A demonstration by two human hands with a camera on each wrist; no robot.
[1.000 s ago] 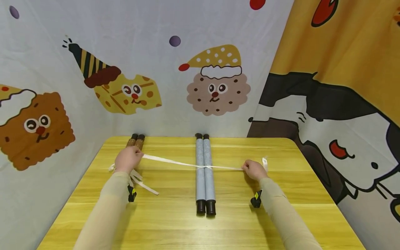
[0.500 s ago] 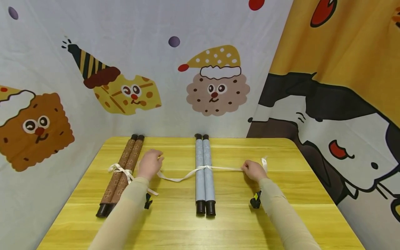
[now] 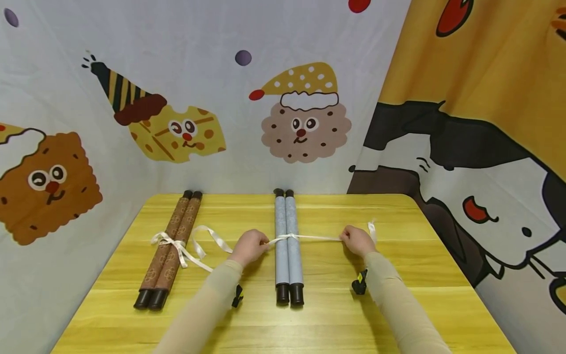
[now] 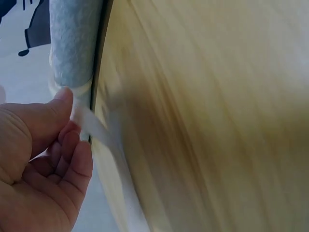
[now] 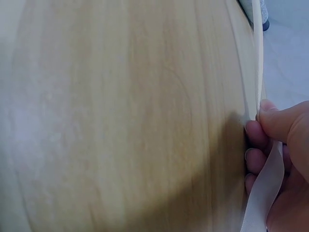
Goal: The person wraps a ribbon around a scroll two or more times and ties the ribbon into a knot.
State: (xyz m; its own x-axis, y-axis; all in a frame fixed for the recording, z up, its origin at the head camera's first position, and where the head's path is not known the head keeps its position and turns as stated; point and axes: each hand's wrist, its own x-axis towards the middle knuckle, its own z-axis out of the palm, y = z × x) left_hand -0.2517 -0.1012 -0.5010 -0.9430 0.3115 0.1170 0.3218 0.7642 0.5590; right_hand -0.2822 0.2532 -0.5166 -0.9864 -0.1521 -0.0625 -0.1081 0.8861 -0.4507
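Observation:
Two light-blue rolled scrolls [image 3: 281, 265] with dark end knobs lie side by side at mid-table, a white ribbon [image 3: 319, 238] crossing round their middle. Just left of them, my left hand [image 3: 248, 247] pinches the ribbon between thumb and fingers; in the left wrist view the ribbon's loose part [image 4: 118, 159] trails from that hand. Off to the right, my right hand [image 3: 359, 241] grips the other side of the ribbon, which runs straight from the scrolls. In the right wrist view the ribbon's tail [image 5: 265, 193] hangs out past the curled fingers.
Two brown patterned scrolls [image 3: 170, 263], tied with a white bow [image 3: 170, 241], lie at the left of the wooden table [image 3: 336, 324]. The left hand's ribbon tail curls close to them. A cartoon-printed curtain [image 3: 221, 172] stands behind the table's far edge.
My left hand let the ribbon's left part go slack, moved right from over the brown scrolls, and now pinches it close to the blue scrolls. The right hand keeps its place.

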